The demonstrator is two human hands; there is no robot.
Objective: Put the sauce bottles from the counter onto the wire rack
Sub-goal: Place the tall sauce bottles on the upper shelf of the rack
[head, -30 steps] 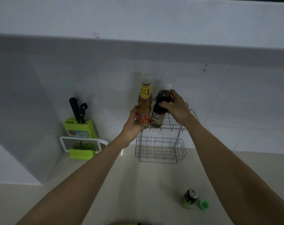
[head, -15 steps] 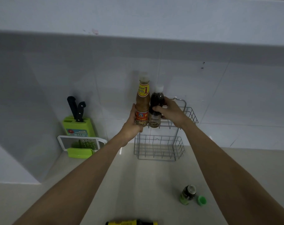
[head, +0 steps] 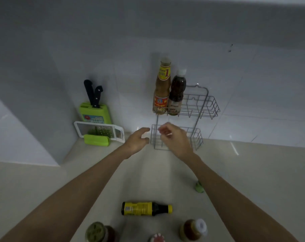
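Left hand and right hand both spread and empty before wire rack, tall orange-brown bottle touching dark bottle upright on top tier above hands, yellow-label bottle lying on table nearer than hands.

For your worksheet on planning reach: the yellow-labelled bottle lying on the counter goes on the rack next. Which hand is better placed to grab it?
Probably the right hand: the yellow-labelled bottle lies with its neck pointing toward the right forearm. Both hands are empty; the left hand is only slightly worse placed.

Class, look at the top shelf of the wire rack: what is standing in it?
Two bottles stand at the left end of the top shelf: a tall orange-brown sauce bottle and a shorter dark sauce bottle, side by side. The rest is bare wire. The basket wires partly cover their bases.
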